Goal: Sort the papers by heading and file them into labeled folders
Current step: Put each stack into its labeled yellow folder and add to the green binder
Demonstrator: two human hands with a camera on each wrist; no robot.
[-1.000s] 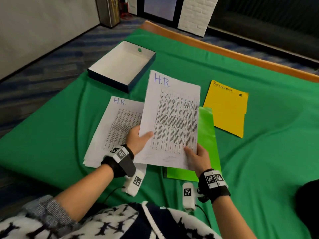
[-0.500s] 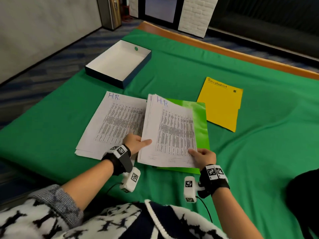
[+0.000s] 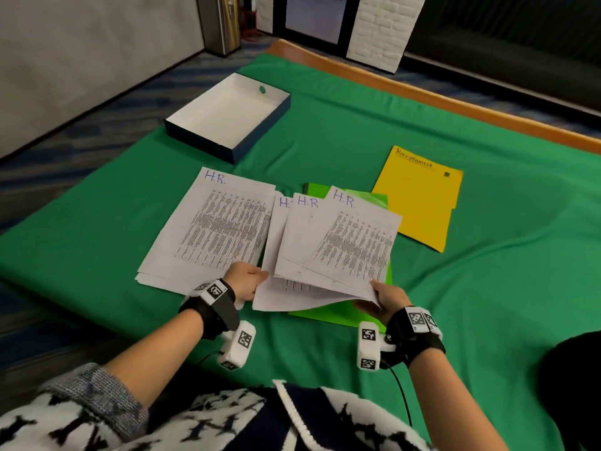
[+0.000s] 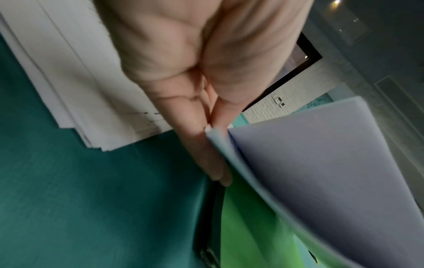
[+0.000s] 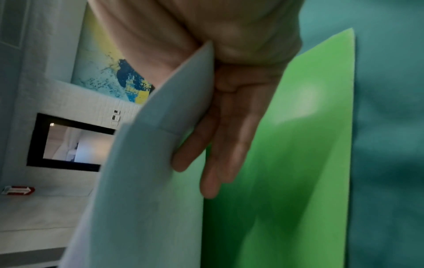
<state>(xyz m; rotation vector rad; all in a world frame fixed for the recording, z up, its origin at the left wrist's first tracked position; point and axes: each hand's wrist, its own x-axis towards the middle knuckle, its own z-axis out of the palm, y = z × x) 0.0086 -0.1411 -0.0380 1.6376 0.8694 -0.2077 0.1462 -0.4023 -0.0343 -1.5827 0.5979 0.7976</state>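
Three "H.R." headings, head view only.

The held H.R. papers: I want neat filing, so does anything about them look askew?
Yes. The held sheets are fanned out, showing three staggered H.R. headings, over the green folder. The left hand and right hand pinch their near corners.

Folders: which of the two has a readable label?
The yellow folder, lying bare at right, reads "Receptionist" along its top edge. The green folder lies mostly under the fanned H.R. papers, with no label showing.
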